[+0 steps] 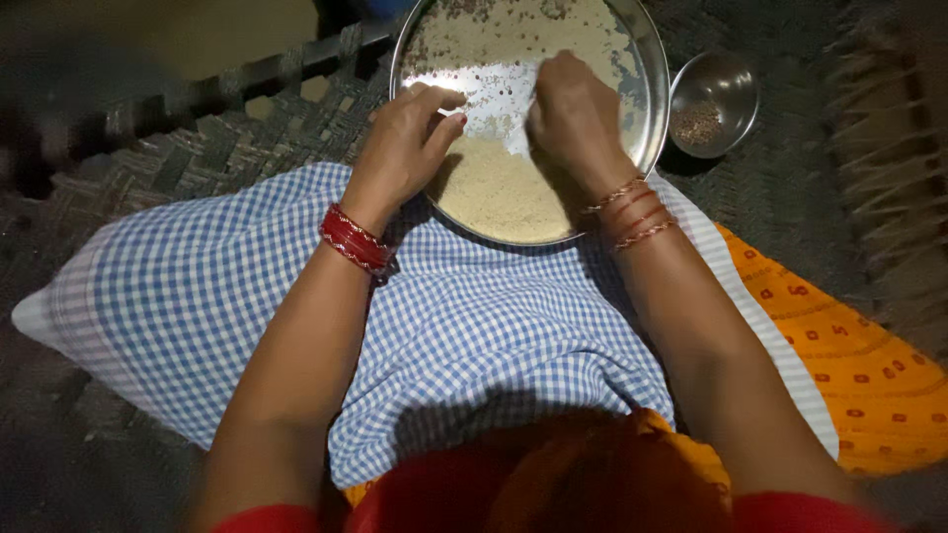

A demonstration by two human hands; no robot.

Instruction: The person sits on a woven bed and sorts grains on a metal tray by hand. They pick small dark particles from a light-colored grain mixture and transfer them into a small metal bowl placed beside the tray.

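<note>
Steel plate (647,89) lay on my checked cloth (474,336), grain (504,178) spread across it. My left hand (405,143) rested loosely curled on its near rim; my right hand (573,114) pinched grain mid-plate. Small bowl (713,99) sat just right of the plate.

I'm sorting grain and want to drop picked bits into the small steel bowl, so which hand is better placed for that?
Probably the right hand: it rests on the grain in the round steel plate, on the side nearest the small steel bowl. The left hand sits at the plate's far rim.

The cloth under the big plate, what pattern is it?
The cloth has blue and white checks, shown best in the head view.
</note>
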